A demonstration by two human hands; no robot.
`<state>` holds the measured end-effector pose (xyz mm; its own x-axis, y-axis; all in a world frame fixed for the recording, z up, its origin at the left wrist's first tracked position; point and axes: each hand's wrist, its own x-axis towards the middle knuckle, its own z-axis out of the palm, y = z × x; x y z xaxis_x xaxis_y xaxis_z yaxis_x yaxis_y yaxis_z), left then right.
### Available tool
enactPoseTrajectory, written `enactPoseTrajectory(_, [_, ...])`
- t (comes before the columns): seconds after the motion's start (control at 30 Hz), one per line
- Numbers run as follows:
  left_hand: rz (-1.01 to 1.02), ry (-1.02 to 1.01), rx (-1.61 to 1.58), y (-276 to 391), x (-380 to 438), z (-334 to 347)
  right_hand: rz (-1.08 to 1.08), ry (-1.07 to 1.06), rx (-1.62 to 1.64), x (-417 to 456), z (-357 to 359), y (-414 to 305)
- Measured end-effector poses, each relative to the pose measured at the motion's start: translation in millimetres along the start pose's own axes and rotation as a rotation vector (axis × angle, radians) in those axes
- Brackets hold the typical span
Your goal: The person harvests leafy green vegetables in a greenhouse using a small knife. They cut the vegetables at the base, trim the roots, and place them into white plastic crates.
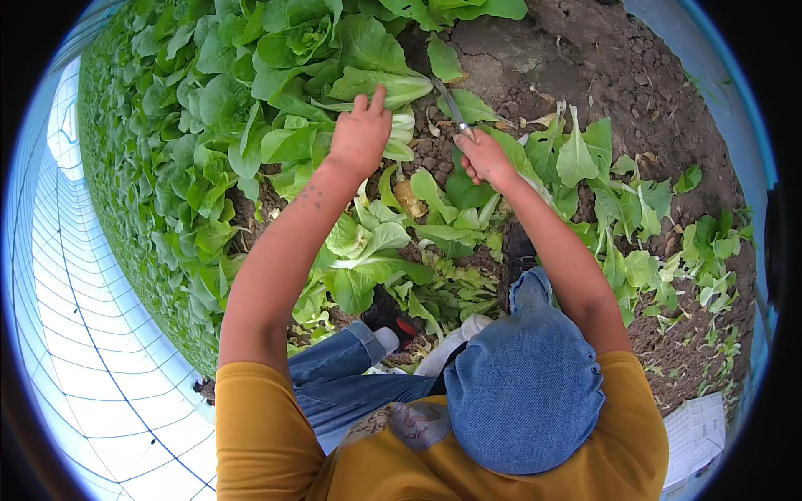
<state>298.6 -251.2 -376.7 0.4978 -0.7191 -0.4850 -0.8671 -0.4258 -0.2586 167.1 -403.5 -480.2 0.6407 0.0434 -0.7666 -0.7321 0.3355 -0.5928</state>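
Observation:
My left hand [364, 134] rests on the pale leaf bases of a leafy green head [391, 87], its index and middle fingers stretched out over the leaf. To its right, my right hand [485, 156] is closed round the handle of a curved metal blade, a knife or sickle [451, 103]. The blade's tip reaches the stem end of that head, which lies on its side at the edge of the standing leafy plants [213, 106]. A loose green leaf [471, 106] lies beside the blade. Whether the tip touches the stem cannot be told.
Cut leaves [576, 156] are scattered over bare soil [564, 56] at the right. Another leafy head [369, 244] lies between the arms, near my shoes [391, 316]. A white crate [695, 435] stands at lower right. Blue sheeting [683, 31] borders the soil.

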Motion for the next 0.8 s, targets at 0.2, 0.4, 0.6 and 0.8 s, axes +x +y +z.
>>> enactPoseTrajectory(0.2, [-0.025,0.06,-0.05,-2,3,10,0.048,-0.037,0.063,10,17,2])
enactPoseTrajectory(0.4, [0.018,0.014,-0.114,-3,-32,-18,0.118,-0.111,-0.147,-66,-8,22])
enactPoseTrajectory(0.6, [0.152,-0.018,-0.793,15,-108,-76,-0.463,-0.056,0.197,-113,-34,-26])
enactPoseTrajectory(0.8, [-0.196,-0.528,-1.663,17,-153,-90,-0.225,-0.469,-0.216,-134,-39,-72])
